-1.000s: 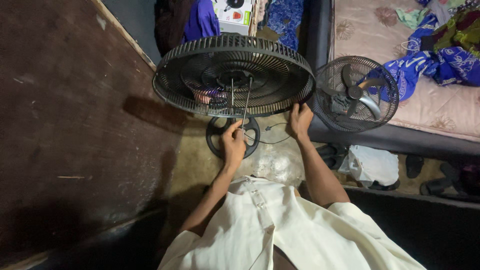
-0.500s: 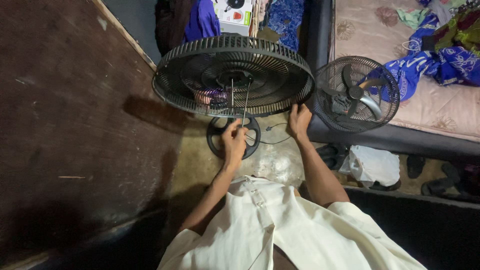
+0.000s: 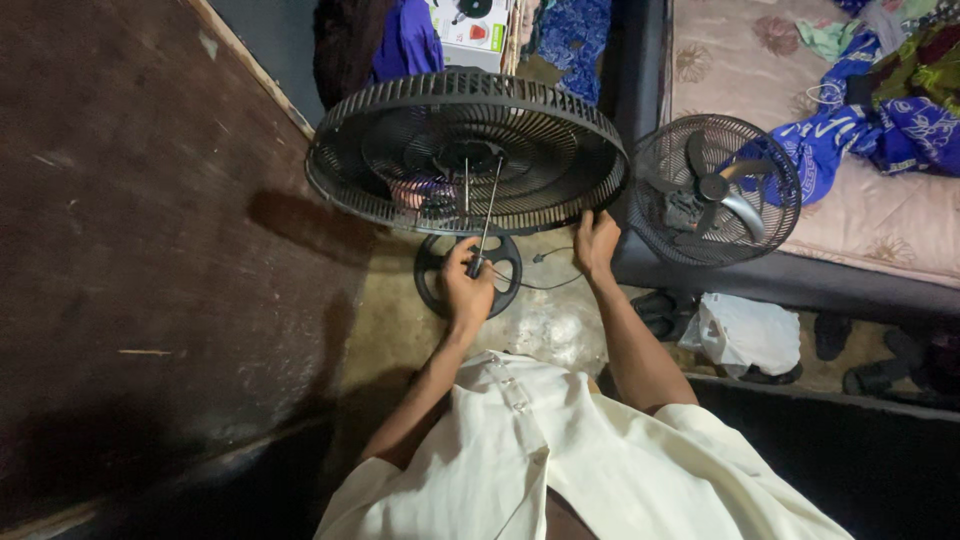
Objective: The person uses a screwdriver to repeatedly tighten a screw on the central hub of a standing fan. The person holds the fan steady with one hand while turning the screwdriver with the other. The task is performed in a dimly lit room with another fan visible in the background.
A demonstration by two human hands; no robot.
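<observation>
Low on the floor between a dark wooden panel (image 3: 150,250) and a bed, a large round black plastic fan grille (image 3: 465,150) lies tilted before the person, above a black round fan base (image 3: 432,285) on the concrete floor (image 3: 385,320). Left hand (image 3: 467,290) is closed around the handle of a thin metal-shafted screwdriver (image 3: 483,225), its tip reaching in towards the grille's hub. Right hand (image 3: 597,243) grips the grille's near rim, fingers curled, steadying it. Further right a smaller wire-caged fan with grey blades (image 3: 715,190) leans against the bed with a pink patterned mattress (image 3: 740,60). Judging by this, a hub screw is being worked; turning it calls for keeping the shaft straight on the screw and the rim held firm.
</observation>
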